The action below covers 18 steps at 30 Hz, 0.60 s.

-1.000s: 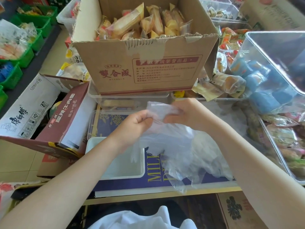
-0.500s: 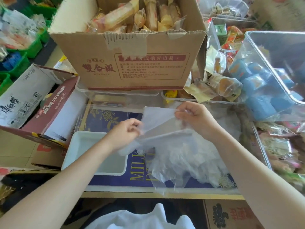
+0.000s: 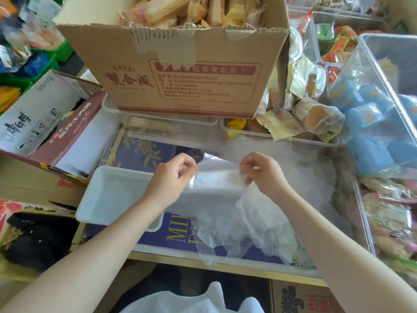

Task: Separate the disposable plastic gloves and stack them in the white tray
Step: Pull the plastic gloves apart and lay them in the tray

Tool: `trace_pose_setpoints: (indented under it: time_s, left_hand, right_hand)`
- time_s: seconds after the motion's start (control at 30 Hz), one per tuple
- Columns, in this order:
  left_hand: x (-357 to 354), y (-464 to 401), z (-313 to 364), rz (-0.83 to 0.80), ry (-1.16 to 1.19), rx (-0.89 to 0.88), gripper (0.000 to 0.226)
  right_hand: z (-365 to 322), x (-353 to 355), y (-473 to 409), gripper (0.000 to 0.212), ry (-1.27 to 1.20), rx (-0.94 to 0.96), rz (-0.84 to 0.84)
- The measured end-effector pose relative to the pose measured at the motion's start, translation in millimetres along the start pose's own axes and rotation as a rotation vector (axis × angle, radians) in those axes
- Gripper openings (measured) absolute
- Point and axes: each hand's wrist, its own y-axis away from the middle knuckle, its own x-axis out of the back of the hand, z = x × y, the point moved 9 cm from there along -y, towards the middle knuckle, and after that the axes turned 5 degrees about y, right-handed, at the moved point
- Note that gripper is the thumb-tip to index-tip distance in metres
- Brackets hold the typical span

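Note:
A clear disposable plastic glove (image 3: 217, 184) is stretched flat between my two hands, just right of the white tray (image 3: 108, 195). My left hand (image 3: 171, 177) pinches its left edge over the tray's right end. My right hand (image 3: 264, 172) pinches the right edge. Below and right of my hands a crumpled heap of more clear gloves (image 3: 252, 229) lies on the blue printed surface (image 3: 146, 152). The tray looks shallow and rectangular; my left forearm covers its near right corner.
A big cardboard box of wrapped snacks (image 3: 180, 71) stands behind. Clear plastic bins (image 3: 383, 105) with blue packets fill the right side, with more snack packets (image 3: 316, 114) beside them. Open cartons (image 3: 45, 123) sit at left. The wooden counter edge (image 3: 203, 263) runs along the front.
My hands have pulled apart, spreading one glove out flat between them and lifting it away from the heap. The camera has also shifted closer and leftward.

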Motion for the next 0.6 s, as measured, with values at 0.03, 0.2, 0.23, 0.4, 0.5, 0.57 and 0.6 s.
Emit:
trace_pose_setpoints:
  time_s: [0.03, 0.2, 0.23, 0.4, 0.5, 0.57, 0.6]
  left_hand:
    - [1, 0, -1, -0.003, -0.020, 0.005, 0.012]
    - [0, -4, -24, -0.064, -0.115, 0.144, 0.015]
    - [-1, -5, -28, -0.080, -0.134, 0.174, 0.014]
    - [3, -7, -39, -0.047, -0.167, 0.249, 0.015]
    - [4, -6, -38, -0.047, -0.178, 0.238, 0.011]
    - [3, -6, -36, -0.052, -0.185, 0.225, 0.010]
    - [4, -7, -35, -0.052, -0.187, 0.219, 0.009]
  right_hand:
    - [14, 4, -4, 0.010, 0.143, -0.034, 0.050]
    - [90, 18, -15, 0.065, 0.576, -0.309, 0.118]
    - [102, 16, -16, 0.071, 0.581, -0.346, 0.108]
    - [142, 10, -14, 0.069, 0.473, -0.547, 0.041]
    - [148, 13, -13, 0.038, 0.484, -0.550, 0.078]
    - [146, 7, -13, 0.016, 0.394, -0.490, 0.068]
    - [141, 6, -14, 0.011, 0.364, -0.440, 0.077]
